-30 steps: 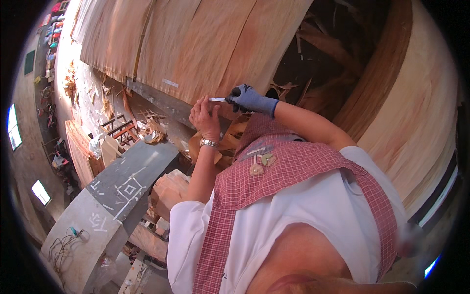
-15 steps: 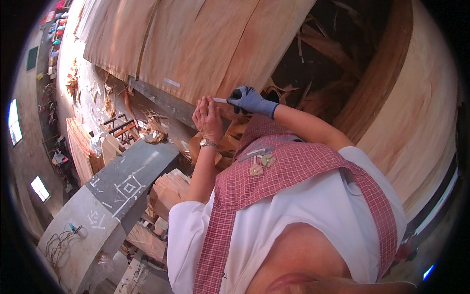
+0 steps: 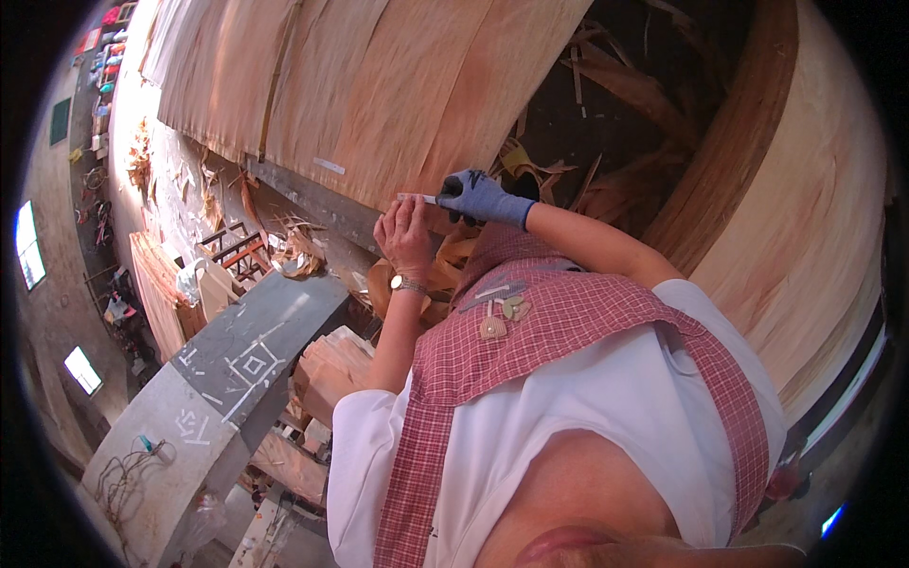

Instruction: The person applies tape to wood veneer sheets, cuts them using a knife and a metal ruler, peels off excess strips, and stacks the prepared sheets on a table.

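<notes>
A large sheet of thin wood veneer [image 3: 379,104] hangs over the edge of the surface in front of me. At its near edge my bare left hand [image 3: 407,241], with a wristwatch [image 3: 405,283], has its fingertips closed on one end of a slim white strip [image 3: 417,198]. Gripping the strip's other end is my right hand [image 3: 483,197], in a blue glove with dark fingers. The strip's exact kind is too small to tell. A short white piece of tape [image 3: 329,166] lies on the veneer left of my hands.
Curved stacked veneer [image 3: 757,218] rises at the right, past a dark gap with torn veneer scraps [image 3: 625,85]. A grey bench [image 3: 256,341] with white chalk marks stands at lower left. Behind it is a small dark frame [image 3: 232,251]. A cable [image 3: 123,473] lies on the bench.
Both hands have shifted slightly, the right one a little down. The veneer's right edge now lies further left, and a yellow object shows beside my gloved hand.
</notes>
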Action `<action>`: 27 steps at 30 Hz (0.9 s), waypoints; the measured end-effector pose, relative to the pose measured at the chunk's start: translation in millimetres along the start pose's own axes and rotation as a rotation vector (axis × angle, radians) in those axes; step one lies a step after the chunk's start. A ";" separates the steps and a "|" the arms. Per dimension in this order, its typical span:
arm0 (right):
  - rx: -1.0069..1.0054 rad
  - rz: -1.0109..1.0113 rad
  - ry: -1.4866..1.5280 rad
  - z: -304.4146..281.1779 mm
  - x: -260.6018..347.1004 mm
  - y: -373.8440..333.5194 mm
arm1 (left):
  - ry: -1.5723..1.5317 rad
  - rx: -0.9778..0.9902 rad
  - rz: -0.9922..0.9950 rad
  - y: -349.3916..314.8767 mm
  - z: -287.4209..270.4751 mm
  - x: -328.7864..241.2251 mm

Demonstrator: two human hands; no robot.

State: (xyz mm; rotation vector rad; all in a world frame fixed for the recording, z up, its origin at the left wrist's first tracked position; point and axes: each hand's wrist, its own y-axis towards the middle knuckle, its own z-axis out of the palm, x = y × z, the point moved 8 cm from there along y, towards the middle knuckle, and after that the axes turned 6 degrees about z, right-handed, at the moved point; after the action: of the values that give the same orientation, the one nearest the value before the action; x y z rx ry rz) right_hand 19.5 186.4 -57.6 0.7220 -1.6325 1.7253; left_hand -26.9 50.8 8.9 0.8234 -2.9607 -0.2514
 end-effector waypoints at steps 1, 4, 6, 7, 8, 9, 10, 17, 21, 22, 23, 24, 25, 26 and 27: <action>0.016 0.021 -0.004 1.8 0.5 -0.8 | 0.025 -0.003 0.008 -1.8 -0.2 -3.4; -0.186 -0.221 -0.505 -1.3 6.8 1.0 | 0.038 0.019 0.009 -2.1 3.1 -8.3; -0.338 -0.270 -1.091 2.4 13.6 1.7 | 0.036 0.042 0.006 -0.1 4.7 -8.2; -0.392 -0.274 -1.039 -12.9 19.4 3.5 | 0.039 0.052 0.010 -0.9 2.3 -8.9; -0.448 -0.277 -0.985 -31.2 25.0 5.6 | 0.042 0.063 0.017 0.0 0.1 -8.9; -0.506 -0.278 -0.931 -52.5 29.2 7.0 | 0.008 0.078 0.016 3.4 -0.9 -8.2; -0.428 -0.287 -0.874 -75.7 51.5 -2.1 | -0.021 0.098 -0.003 1.6 -2.4 -4.2; -0.466 -0.056 0.176 -237.2 67.0 15.0 | -0.153 0.109 -0.071 148.5 6.7 -18.9; -0.442 0.017 0.280 -239.6 63.1 26.4 | -0.233 0.027 0.065 242.6 29.5 -52.0; -0.455 0.020 0.297 -240.4 65.3 25.1 | -0.248 -0.005 0.081 257.1 31.8 -58.7; -0.458 0.038 0.299 -240.9 67.1 24.5 | -0.262 -0.038 0.094 267.2 32.5 -62.9; -0.462 0.058 0.309 -240.4 66.5 23.3 | -0.262 -0.010 0.097 272.4 38.3 -64.3; -0.464 0.078 0.318 -241.6 64.9 23.6 | -0.261 0.017 0.097 276.2 43.6 -65.2; -0.429 0.048 0.365 -242.4 62.2 26.9 | -0.260 0.044 0.094 278.6 48.2 -66.0; -0.437 0.057 0.352 -245.5 61.3 28.3 | -0.260 0.030 0.102 282.7 46.3 -68.7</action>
State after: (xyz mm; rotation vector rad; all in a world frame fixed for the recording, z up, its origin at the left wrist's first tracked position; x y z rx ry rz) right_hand -31.4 435.6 -47.0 0.1549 -1.7004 1.3648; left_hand -116.3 331.5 11.1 0.6885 -3.2442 -0.3330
